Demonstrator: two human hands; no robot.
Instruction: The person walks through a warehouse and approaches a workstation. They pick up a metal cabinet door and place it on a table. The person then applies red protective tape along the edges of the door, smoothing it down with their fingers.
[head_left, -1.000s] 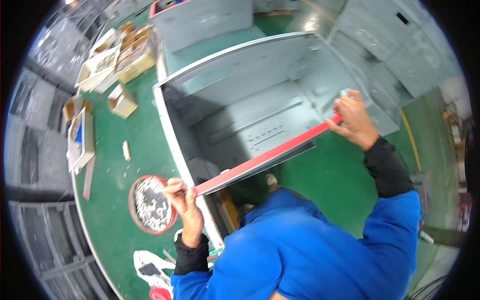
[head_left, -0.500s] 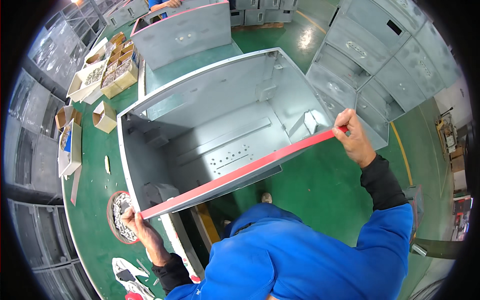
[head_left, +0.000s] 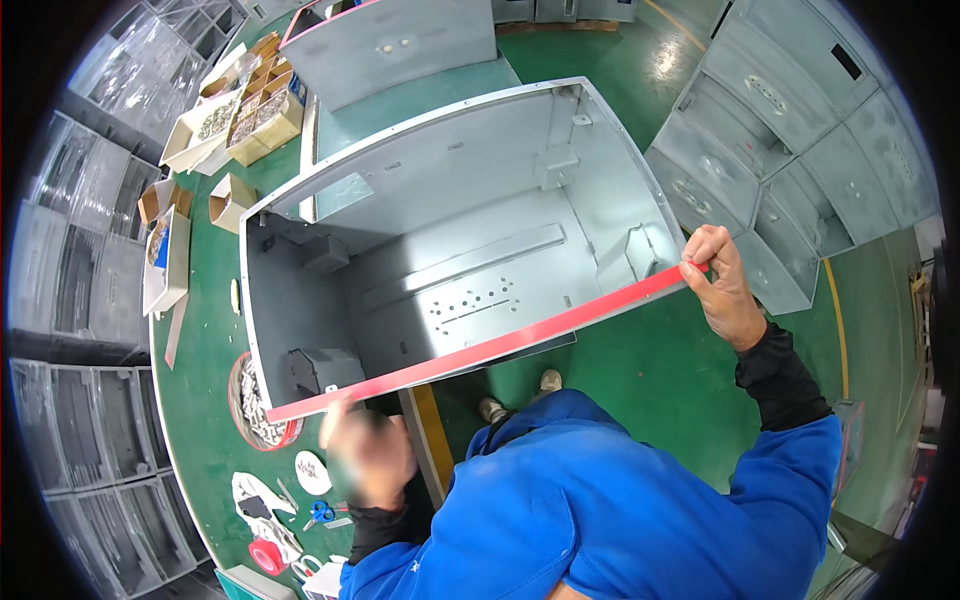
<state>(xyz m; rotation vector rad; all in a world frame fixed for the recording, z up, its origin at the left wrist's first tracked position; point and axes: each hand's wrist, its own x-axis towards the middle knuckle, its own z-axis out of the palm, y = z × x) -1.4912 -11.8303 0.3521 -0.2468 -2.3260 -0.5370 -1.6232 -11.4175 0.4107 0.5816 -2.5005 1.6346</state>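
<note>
A grey open metal cabinet (head_left: 405, 265) lies before me with its hollow side up. Along its near edge runs a strip of red tape (head_left: 490, 343). At the right corner, my right hand (head_left: 724, 290) is closed, thumb and fingers pinching the strip's end against the rim. My left hand (head_left: 370, 455) is smeared by motion just below the edge, near the strip's left end; its fingers cannot be read. Beside the left corner, a red-rimmed round tub (head_left: 292, 434) holds many small pale metal parts, partly covered by the cabinet.
On the green bench to the left lie blue scissors (head_left: 321, 513), a red tape roll (head_left: 266, 557), a white glove (head_left: 262, 510) and a white disc (head_left: 312, 472). Parts boxes (head_left: 265, 130) stand farther back. Another grey cabinet (head_left: 400, 50) is beyond; stacked cabinets (head_left: 790, 130) rise at right.
My left hand has left the strip's left corner and moved right, below the edge. My right hand stays at the right corner. The whole view has shifted slightly.
</note>
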